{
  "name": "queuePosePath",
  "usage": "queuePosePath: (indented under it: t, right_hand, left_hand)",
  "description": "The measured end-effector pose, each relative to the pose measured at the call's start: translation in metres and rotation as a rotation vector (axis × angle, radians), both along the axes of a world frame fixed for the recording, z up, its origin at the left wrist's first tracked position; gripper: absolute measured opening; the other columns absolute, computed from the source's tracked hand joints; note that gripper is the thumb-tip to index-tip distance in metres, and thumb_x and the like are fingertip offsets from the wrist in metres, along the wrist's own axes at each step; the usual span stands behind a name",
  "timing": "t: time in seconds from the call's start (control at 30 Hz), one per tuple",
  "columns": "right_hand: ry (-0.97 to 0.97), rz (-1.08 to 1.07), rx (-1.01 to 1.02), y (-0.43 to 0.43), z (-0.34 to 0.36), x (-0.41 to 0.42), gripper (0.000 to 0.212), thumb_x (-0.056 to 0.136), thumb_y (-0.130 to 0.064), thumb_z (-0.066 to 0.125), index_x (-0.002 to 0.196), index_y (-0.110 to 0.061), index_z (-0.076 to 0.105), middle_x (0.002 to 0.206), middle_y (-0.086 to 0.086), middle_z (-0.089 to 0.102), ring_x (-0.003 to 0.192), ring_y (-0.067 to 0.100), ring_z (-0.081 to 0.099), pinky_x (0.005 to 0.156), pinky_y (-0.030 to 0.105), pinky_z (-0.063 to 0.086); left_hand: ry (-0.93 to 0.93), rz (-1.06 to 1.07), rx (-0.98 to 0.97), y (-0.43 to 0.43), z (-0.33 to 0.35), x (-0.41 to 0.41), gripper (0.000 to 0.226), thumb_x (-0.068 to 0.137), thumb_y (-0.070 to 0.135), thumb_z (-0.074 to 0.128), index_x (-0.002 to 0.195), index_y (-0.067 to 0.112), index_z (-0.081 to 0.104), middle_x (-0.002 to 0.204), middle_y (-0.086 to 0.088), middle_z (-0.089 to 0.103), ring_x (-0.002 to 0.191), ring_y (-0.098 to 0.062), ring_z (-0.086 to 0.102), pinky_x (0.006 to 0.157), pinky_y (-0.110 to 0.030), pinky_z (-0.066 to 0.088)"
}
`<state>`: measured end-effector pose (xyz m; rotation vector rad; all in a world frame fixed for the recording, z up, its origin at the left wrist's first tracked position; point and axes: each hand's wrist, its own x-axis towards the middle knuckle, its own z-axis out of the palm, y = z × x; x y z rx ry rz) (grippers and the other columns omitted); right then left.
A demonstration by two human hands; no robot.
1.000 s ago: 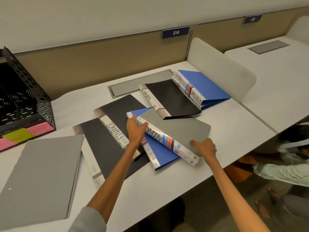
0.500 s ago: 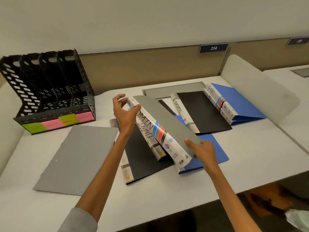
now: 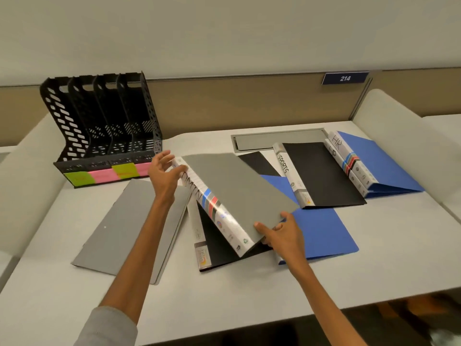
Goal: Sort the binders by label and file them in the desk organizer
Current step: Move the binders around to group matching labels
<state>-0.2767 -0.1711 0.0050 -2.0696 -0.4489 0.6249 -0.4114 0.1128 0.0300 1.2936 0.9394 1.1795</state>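
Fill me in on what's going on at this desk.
A person holds the grey ADMIN binder tilted up off the pile: the right hand pinches its lower cover corner, the left hand steadies the top of the spine. The organizer stands at the back left with no binder visible in it. The SPORTS binder, two blue HR binders and a plain grey binder lie on the desk.

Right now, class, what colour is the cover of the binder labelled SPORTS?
The SPORTS binder cover is black; head view.
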Motion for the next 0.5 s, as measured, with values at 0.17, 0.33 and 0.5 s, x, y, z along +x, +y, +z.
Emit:
queuePosePath:
  t: [0.17, 0.33, 0.5]
  right_hand:
    - [0.049, 0.228, -0.193, -0.004, -0.020, -0.026, 0.066, 0.074, -0.045, 0.077, 0.121, -0.021, 0.038, 0.075, -0.004, 0.071, 0.061, 0.008, 0.071, 0.072, 0.034, 0.059]
    - [0.012, 0.353, -0.396, 0.004, -0.024, -0.023, 0.052, 0.085, -0.045, 0.067, 0.114, -0.015, 0.036, 0.100, 0.003, 0.066, 0.063, 0.020, 0.073, 0.065, 0.035, 0.060]
    - [-0.211, 0.377, -0.506, 0.020, -0.024, -0.006, 0.037, 0.091, -0.046, 0.055, 0.106, -0.013, 0.044, 0.077, 0.003, 0.070, 0.059, 0.017, 0.071, 0.062, 0.030, 0.052]
  left_hand:
    - [0.071, -0.004, -0.165, 0.004, -0.049, -0.014, 0.057, 0.078, -0.008, 0.070, 0.130, 0.009, 0.053, 0.131, -0.015, 0.058, 0.119, -0.032, 0.058, 0.095, -0.047, 0.053]
    - [0.202, -0.144, -0.143, -0.012, -0.072, -0.009, 0.066, 0.085, -0.009, 0.065, 0.143, 0.002, 0.038, 0.141, -0.019, 0.048, 0.125, -0.032, 0.053, 0.103, -0.046, 0.047]
    - [0.368, -0.280, -0.132, -0.037, -0.096, -0.011, 0.077, 0.090, 0.001, 0.064, 0.152, 0.005, 0.019, 0.149, -0.016, 0.038, 0.133, -0.030, 0.045, 0.110, -0.044, 0.041]
